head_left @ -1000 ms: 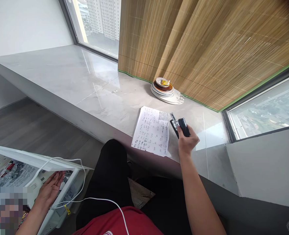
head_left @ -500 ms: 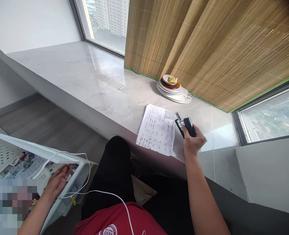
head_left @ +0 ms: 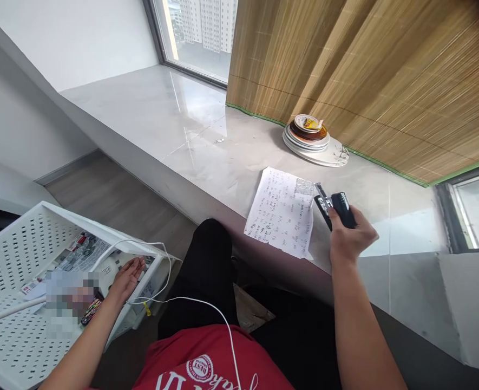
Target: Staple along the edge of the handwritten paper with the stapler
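Observation:
My right hand [head_left: 349,234] grips a black stapler [head_left: 342,209] that lies spread apart, its metal parts showing on the left side. The stapler is over the ledge, close to the right edge of a handwritten sheet of paper [head_left: 280,212]. My left hand [head_left: 129,277] reaches into a white perforated basket [head_left: 24,246] on the left. Its palm faces up and its fingers are stretched out near the basket's inner right side; I make out nothing held in them.
Stacked plates [head_left: 307,142] stand on the grey ledge [head_left: 142,114] by the bamboo blind [head_left: 345,70], with a small yellow packet [head_left: 312,124] on top. A white cable [head_left: 207,304] runs from the basket across my red shirt. Papers [head_left: 80,262] lie inside the basket.
The view has shifted left, so everything appears farther right and more of the basket shows. My right hand keeps the stapler beside the paper; my left hand stays in the basket.

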Available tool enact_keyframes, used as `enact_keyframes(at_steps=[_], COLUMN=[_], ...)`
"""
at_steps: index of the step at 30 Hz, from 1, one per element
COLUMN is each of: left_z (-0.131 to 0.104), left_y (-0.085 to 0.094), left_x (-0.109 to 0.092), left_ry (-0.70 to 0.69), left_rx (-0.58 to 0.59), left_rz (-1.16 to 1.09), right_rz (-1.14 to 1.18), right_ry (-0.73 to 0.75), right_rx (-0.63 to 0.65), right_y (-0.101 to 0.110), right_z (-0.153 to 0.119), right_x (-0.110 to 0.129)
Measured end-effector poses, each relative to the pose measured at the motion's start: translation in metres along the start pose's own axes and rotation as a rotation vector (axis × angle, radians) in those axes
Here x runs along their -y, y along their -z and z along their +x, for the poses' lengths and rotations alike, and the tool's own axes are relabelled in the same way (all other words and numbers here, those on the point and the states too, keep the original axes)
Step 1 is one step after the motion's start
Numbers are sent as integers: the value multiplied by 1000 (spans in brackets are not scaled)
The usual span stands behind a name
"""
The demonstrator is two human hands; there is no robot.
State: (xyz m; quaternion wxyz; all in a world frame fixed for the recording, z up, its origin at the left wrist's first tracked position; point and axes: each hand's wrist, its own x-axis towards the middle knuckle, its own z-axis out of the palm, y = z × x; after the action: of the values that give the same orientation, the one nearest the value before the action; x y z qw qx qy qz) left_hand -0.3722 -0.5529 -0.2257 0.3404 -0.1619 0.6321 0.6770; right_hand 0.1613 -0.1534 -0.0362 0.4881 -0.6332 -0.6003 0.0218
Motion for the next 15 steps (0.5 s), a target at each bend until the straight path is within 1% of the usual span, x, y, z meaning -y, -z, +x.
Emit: enact_keyframes(at_steps=[4, 10, 15], left_z=[-2, 3, -6], left_y=[0, 4, 6], left_x=[-2, -1, -3], left_ry=[22, 86, 102], left_rx=[-1, 61, 86], left_rz=[-9, -38, -191], right_rz=[-20, -14, -12], right_ry=[15, 39, 78], right_rx=[4, 5, -35], right_y=[-1, 1, -4], right_z=[1, 0, 1], right_x=[-2, 3, -4])
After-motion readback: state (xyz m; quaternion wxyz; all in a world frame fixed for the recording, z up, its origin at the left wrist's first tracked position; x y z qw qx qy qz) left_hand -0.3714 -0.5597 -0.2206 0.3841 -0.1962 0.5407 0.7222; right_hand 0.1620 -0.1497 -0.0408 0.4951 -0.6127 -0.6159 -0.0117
